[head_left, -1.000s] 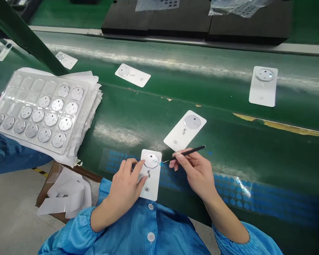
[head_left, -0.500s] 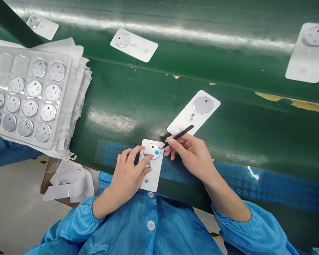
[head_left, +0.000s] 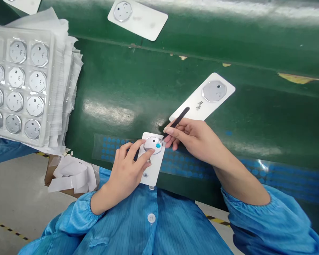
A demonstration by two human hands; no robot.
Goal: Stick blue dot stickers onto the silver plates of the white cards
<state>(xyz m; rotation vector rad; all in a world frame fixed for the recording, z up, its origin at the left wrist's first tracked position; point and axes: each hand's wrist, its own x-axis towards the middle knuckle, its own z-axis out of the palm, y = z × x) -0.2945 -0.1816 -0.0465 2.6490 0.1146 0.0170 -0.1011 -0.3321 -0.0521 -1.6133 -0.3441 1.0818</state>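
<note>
A small white panel (head_left: 154,166) with a silver octagonal disc lies near my body at the belt's near edge. My left hand (head_left: 129,168) holds it, thumb and fingertips resting on the disc. On that disc sits a small bright blue sticker (head_left: 158,145). Black tweezers (head_left: 178,118) are pinched in my right hand (head_left: 187,136), their tips touching or very close to the sticker. Just beyond that hand lies another white panel (head_left: 199,108) with a silver disc, set at a slant. A clear strip of blue dot stickers (head_left: 186,166) runs beneath my right hand and forearm.
To the left, a clear plastic tray (head_left: 50,85) of silver octagonal discs rests on a stack of white sheets (head_left: 69,71). Another white panel (head_left: 149,21) lies at the far side of the green surface (head_left: 117,81). Below left is a cardboard box (head_left: 51,166) with white scraps.
The view has shifted, so the tray and far panels sit higher and further left. My hands keep the same grip, and the tweezers stand a little steeper at the blue sticker.
</note>
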